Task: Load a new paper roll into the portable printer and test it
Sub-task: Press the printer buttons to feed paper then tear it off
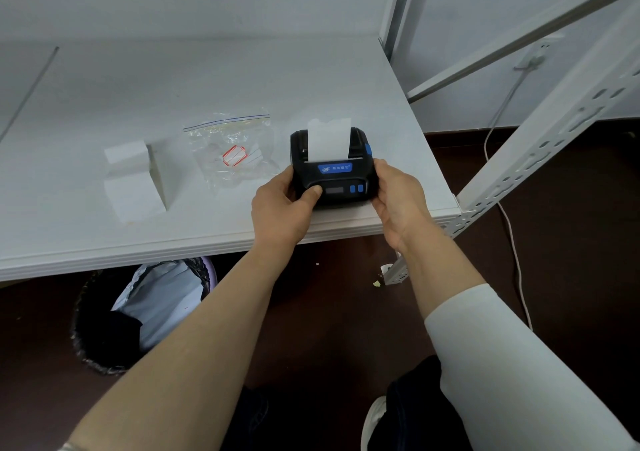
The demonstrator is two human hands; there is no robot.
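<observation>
Portable printer (333,170) clasped between both hands: left hand (281,208) gripping its side, thumb on a front button; right hand (398,201) cupping the other side. Paper strip (328,139) rising beyond fingertips. Risk: crooked roll jamming the feed.

A clear zip bag (232,151) lies beside a white box (138,182).

Your left hand (282,208) and right hand (398,201) grip the black portable printer (332,170) on the white table (173,80); paper strip (328,139) projects toward 12 o'clock.
</observation>
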